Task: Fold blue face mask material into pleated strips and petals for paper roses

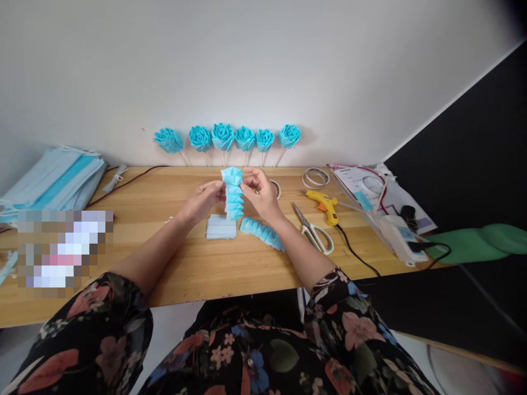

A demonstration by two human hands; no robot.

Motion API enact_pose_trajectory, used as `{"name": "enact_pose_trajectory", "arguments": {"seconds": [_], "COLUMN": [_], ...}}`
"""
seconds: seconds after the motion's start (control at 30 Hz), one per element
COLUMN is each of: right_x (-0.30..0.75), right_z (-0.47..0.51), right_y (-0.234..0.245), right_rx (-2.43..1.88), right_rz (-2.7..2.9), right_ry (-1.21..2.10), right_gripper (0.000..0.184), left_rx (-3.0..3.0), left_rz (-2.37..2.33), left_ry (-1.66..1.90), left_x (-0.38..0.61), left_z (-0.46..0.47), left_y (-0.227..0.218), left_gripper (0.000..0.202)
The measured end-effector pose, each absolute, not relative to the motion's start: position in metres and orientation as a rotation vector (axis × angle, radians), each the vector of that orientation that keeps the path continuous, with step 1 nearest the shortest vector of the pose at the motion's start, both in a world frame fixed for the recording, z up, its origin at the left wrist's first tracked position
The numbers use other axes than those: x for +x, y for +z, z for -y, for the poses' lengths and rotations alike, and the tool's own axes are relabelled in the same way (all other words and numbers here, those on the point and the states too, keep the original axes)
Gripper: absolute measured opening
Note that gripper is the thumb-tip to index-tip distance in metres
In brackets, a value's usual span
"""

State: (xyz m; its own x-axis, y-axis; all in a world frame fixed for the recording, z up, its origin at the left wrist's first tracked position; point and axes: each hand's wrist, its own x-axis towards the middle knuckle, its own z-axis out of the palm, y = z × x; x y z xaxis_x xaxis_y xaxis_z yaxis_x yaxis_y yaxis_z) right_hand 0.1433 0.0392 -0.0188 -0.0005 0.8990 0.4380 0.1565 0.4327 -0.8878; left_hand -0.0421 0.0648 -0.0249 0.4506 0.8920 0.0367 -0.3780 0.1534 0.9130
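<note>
My left hand (pixel 205 198) and my right hand (pixel 259 193) both pinch a strip of folded blue petals (pixel 233 193), held upright above the wooden table (pixel 164 258). Fingers of both hands are closed on its edges. Beneath the strip lies a small stack of cut pale-blue squares (pixel 221 226). A second folded blue strip (pixel 261 232) rests on the table under my right wrist. Several finished blue roses on sticks (pixel 224 137) lean against the white wall behind.
White-handled scissors (pixel 313 230) and a yellow glue gun (pixel 325 206) with a black cord lie to the right. Tape rings (pixel 315 178), papers and a power strip (pixel 401 237) sit further right. A pile of blue face masks (pixel 53 184) is at far left.
</note>
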Motion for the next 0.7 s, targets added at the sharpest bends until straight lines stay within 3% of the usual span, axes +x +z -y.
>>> {"name": "enact_pose_trajectory", "arguments": {"seconds": [0.27,0.7], "right_x": [0.1421,0.1472], "right_z": [-0.0356,-0.0376], "right_y": [-0.0169,-0.0226], "right_rx": [-1.000,-1.003], "right_rz": [1.578,1.593], "right_ry": [0.690,0.844], "right_gripper": [0.039,0.040], "left_rx": [1.313,1.355], "left_rz": [-0.737,-0.815], "left_ry": [1.067,1.129], "left_x": [-0.0464,-0.0429], "left_z": [-0.0661,-0.0629], "left_y": [-0.0279,-0.0194], "left_gripper": [0.034,0.034]}}
